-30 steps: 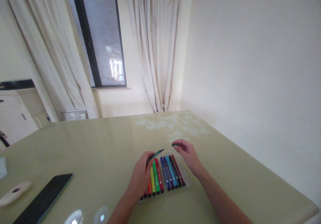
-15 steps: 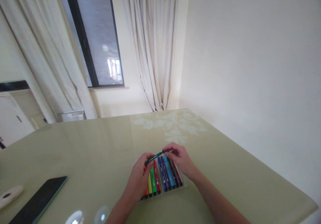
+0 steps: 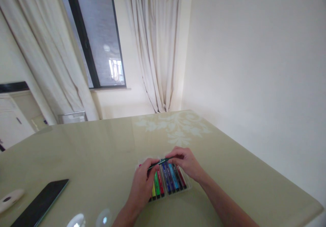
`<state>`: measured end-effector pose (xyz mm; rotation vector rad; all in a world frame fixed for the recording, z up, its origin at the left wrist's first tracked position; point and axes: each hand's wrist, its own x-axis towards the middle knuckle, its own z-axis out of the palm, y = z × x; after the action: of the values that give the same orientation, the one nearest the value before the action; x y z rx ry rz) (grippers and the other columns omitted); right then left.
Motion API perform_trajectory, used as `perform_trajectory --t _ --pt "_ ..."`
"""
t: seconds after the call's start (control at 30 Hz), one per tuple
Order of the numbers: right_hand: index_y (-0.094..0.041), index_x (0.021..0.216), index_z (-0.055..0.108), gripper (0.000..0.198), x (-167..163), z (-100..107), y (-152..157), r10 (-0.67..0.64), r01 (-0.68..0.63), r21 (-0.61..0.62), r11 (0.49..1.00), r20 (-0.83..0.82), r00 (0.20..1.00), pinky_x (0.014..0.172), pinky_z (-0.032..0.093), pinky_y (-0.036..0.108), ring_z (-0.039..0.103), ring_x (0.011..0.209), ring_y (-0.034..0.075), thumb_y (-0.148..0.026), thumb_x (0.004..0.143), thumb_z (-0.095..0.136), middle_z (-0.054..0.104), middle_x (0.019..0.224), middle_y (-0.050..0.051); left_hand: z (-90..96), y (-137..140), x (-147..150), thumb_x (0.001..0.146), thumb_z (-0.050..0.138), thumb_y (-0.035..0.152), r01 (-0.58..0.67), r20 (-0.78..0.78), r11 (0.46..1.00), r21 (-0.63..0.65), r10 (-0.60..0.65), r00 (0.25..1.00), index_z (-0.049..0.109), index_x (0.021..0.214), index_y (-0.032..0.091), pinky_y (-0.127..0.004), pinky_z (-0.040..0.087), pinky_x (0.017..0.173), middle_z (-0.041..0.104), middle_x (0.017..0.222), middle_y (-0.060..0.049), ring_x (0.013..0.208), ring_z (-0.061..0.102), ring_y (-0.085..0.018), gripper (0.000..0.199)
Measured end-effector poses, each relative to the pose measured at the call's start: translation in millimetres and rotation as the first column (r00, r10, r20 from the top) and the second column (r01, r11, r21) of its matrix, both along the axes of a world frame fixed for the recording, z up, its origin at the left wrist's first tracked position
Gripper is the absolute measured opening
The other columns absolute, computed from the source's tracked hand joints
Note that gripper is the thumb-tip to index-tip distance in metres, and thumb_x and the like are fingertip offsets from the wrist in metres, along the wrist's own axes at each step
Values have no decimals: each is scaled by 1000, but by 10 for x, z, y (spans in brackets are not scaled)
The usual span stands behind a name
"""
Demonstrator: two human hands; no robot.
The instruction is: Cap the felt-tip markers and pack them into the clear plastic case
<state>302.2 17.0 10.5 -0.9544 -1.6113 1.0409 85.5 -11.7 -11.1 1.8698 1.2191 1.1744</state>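
- Green, dark-toned marker (image 3: 162, 161): lower centre of the frame, held aslant over the upper edge of the case, its right end slightly higher in view.
- Left hand (image 3: 142, 179): lower centre; thumb and fingers closed narrowly on the marker's left end, probably so that the barrel stays steady.
- Right hand (image 3: 187, 161): right of lower centre; fingertips pinched on the marker's other end, which they largely hide. A grip at each end seemingly lets the two hands bear against one another along the barrel.
- Clear plastic case (image 3: 188, 185): lower centre, flat on the table (image 3: 96, 159), between the forearms, a spot that presumably suits easy reach.
- Blue markers (image 3: 166, 181), red marker (image 3: 160, 183), bright green marker (image 3: 157, 184) and others: side by side in the case, likely kept parallel by its shape; the left hand covers part of the row.
- Black flat device (image 3: 40, 201): lower left, lying on the table, well apart from the hands, apparently out of their way.
- White oval object (image 3: 11, 200): far lower left, near the device; its use cannot be told.
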Motion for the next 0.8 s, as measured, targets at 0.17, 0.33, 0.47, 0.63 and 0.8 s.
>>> perform_trajectory --t 0.17,0.33,0.47,0.63,0.8 --pt "-23 85 84 16 13 66 -24 34 -35 -14 999 -14 999 69 49 28 64 76 17 -34 74 85 70 79 2 -8 -40 26 98 52 42 -15 18 1000 21 15 1000 71 105 24 -37 51 87 75 103 -6 97 68 -25 26" --pt "-22 84 84 19 37 74 -9 64 -69 -64 996 -73 995 70 49 28 63 74 16 -36 71 88 71 78 1 34 -68 49 99 52 42 -5 -15 998 64 6 1000 71 107 25 -38 53 89 75 106 -6 100 68 -25 27" --pt "-22 86 82 25 56 23 29 68 -96 -148 984 -186 980 72 49 29 64 75 16 -38 68 90 73 79 0 11 -71 83 98 55 45 -18 -40 996 89 21 999 70 117 25 -40 54 95 75 117 -8 108 69 -25 32" --pt "-22 93 80 31 65 -21 53 16 -65 -199 978 -240 971 76 51 30 66 78 16 -43 72 88 75 83 1 -22 -71 118 100 51 45 -60 -51 995 74 64 997 70 120 25 -42 55 96 76 119 -7 109 70 -26 34" --pt "-21 91 78 32 72 -26 64 -6 -49 -201 978 -266 964 72 50 29 65 73 15 -40 69 90 75 79 0 -15 -62 105 99 53 45 -43 -51 993 113 49 997 74 115 26 -43 55 96 77 116 -8 107 71 -27 32"
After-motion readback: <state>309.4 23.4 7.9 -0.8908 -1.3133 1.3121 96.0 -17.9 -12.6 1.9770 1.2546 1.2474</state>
